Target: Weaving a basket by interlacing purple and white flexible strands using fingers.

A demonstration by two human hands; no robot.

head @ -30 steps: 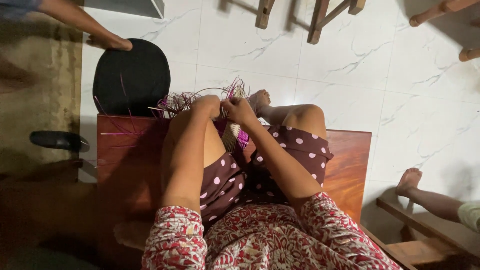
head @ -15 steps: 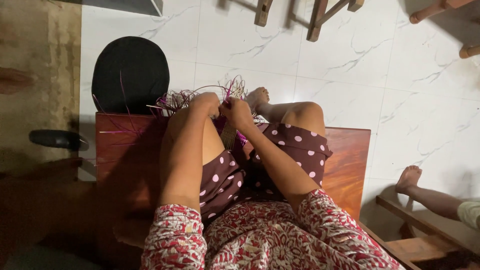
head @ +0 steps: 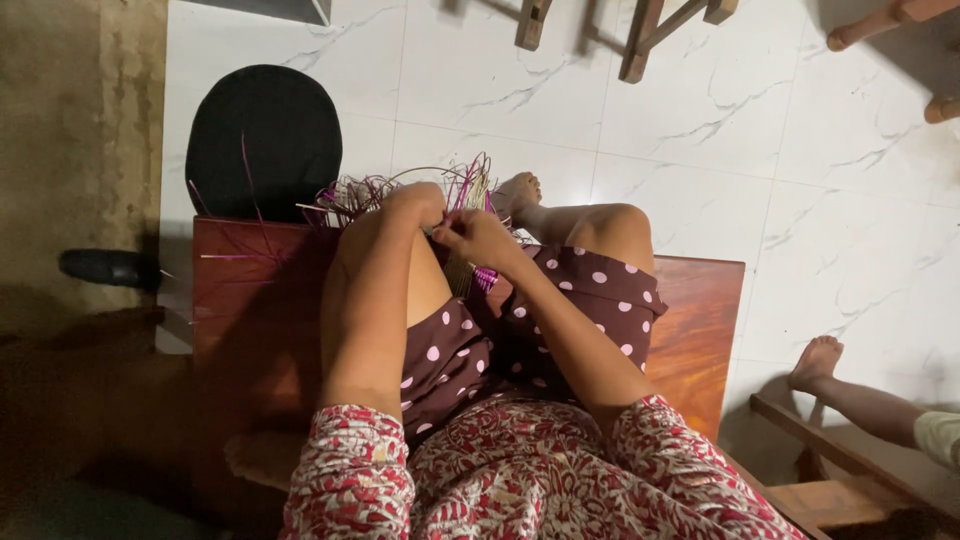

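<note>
I sit on a wooden bench (head: 700,320) with my knees drawn up. Both hands meet over a half-woven piece of purple and straw-coloured reed strips (head: 465,190) held against my knees. My left hand (head: 418,203) grips the top edge of the weaving, fingers curled over it. My right hand (head: 478,238) pinches strands just beside it. Loose strip ends (head: 350,200) fan out to the left and above. A pink woven part (head: 485,278) shows below my right hand. My foot (head: 518,190) rests beyond the weaving.
A round black stool seat (head: 262,140) stands on the white marble floor beyond the bench. A black sandal (head: 108,268) lies at the left. Wooden chair legs (head: 640,35) are at the top. Another person's foot (head: 815,362) rests on a wooden frame at the right.
Another person's arm reaching at the top left has gone from view. My hands stay on the weaving, the right one shifted slightly lower.
</note>
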